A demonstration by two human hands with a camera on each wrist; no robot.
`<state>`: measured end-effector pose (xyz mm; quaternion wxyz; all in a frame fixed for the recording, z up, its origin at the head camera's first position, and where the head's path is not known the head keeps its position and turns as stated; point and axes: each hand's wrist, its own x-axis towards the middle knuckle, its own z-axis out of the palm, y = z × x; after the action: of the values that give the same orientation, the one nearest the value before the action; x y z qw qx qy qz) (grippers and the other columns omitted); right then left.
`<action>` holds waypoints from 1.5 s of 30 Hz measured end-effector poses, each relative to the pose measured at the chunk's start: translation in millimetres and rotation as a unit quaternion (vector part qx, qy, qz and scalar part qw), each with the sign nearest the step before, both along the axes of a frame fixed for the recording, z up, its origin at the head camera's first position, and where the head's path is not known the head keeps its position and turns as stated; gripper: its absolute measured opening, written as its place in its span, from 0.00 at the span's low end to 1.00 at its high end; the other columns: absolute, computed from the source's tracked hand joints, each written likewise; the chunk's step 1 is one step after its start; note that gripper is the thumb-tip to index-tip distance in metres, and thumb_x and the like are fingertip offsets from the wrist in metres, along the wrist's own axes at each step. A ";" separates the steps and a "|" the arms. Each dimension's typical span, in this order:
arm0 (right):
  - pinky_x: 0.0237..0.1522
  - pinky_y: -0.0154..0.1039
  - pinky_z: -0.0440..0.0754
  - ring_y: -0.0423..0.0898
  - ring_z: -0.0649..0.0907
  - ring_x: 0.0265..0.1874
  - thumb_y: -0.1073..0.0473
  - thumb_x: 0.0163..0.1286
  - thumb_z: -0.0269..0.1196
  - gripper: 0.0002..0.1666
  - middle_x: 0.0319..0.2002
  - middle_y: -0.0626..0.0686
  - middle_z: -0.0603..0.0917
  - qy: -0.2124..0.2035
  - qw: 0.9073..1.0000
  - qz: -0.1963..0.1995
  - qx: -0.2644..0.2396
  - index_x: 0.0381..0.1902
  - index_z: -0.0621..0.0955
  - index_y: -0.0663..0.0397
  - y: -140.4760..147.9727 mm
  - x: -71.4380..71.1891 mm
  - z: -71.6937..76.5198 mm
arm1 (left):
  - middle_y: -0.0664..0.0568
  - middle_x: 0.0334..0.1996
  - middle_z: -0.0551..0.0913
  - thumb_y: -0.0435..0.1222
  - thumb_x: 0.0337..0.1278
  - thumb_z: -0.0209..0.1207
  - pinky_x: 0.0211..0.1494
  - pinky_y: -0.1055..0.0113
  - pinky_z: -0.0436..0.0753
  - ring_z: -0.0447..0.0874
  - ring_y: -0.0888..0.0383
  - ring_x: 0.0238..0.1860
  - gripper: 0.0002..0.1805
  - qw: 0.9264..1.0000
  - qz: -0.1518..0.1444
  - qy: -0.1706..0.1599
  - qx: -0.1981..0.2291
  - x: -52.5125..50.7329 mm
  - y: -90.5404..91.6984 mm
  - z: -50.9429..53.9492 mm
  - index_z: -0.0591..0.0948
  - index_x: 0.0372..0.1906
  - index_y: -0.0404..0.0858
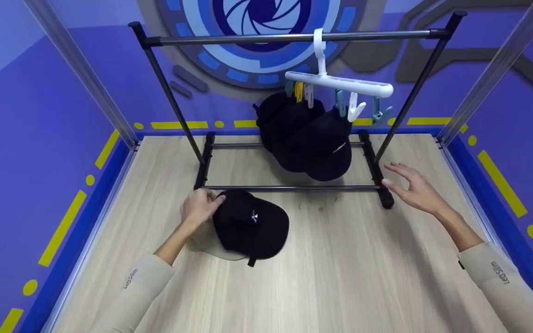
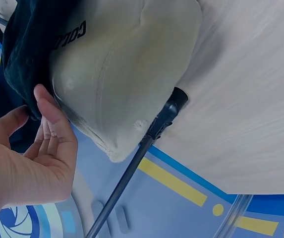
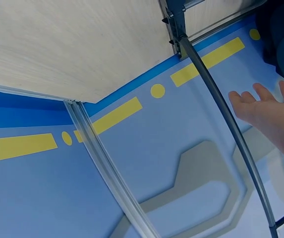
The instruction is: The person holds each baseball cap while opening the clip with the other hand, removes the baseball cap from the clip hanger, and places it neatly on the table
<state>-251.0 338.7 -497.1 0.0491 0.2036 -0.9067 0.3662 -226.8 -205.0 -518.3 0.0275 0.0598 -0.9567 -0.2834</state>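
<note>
Pinching the upper-left edge of a black cap [image 1: 252,231] between the thumb and fingers of the left hand [image 1: 200,206], just left of centre in the lower half of the frame, with a beige cap [image 1: 207,240] partly beneath it on the tabletop [image 1: 340,263]. Holding the right hand [image 1: 417,188] empty at right of frame, with fingers extended and thumb apart, near the right foot [image 1: 386,196] of a rack [image 1: 168,92]. Facing a white hanger [image 1: 336,83] on the top bar [image 1: 229,39], right of centre in the upper half, with dark caps [image 1: 319,143] below its clips [image 1: 353,106].
</note>
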 end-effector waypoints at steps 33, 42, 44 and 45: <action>0.68 0.78 0.55 0.74 0.56 0.77 0.52 0.75 0.63 0.38 0.76 0.73 0.61 -0.041 0.998 -0.022 0.039 0.77 0.66 0.59 8.5 5.5 5.2 | 0.33 0.68 0.74 0.46 0.64 0.67 0.70 0.38 0.70 0.70 0.35 0.70 0.35 0.982 -0.161 0.087 -0.049 -3.7 9.6 13.4 0.72 0.70 0.33; 0.69 0.77 0.54 0.73 0.54 0.78 0.51 0.75 0.63 0.38 0.76 0.73 0.60 -0.052 0.998 -0.016 0.039 0.77 0.65 0.58 3.8 2.8 4.6 | 0.33 0.82 0.45 0.56 0.65 0.62 0.81 0.35 0.41 0.40 0.34 0.83 0.47 0.970 -0.230 0.047 -0.063 -3.2 29.4 16.5 0.56 0.81 0.41; 0.69 0.77 0.54 0.73 0.54 0.78 0.51 0.75 0.62 0.39 0.77 0.73 0.59 -0.055 0.998 -0.018 0.041 0.77 0.65 0.57 2.1 1.9 5.3 | 0.36 0.83 0.43 0.58 0.67 0.59 0.81 0.36 0.40 0.38 0.37 0.83 0.48 0.967 -0.241 0.036 -0.080 -6.6 34.4 20.0 0.53 0.82 0.44; 0.69 0.77 0.53 0.73 0.54 0.78 0.50 0.75 0.62 0.39 0.77 0.73 0.59 -0.056 0.997 -0.020 0.042 0.77 0.65 0.58 1.0 1.3 5.8 | 0.36 0.83 0.42 0.59 0.67 0.58 0.81 0.36 0.41 0.38 0.37 0.83 0.48 0.964 -0.247 0.035 -0.087 -9.0 37.3 21.9 0.52 0.83 0.45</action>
<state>-249.7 339.7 -491.3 -0.0031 0.1668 -0.9266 0.3371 -235.8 -167.7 -496.4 -0.0047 -0.1910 -0.9613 -0.1986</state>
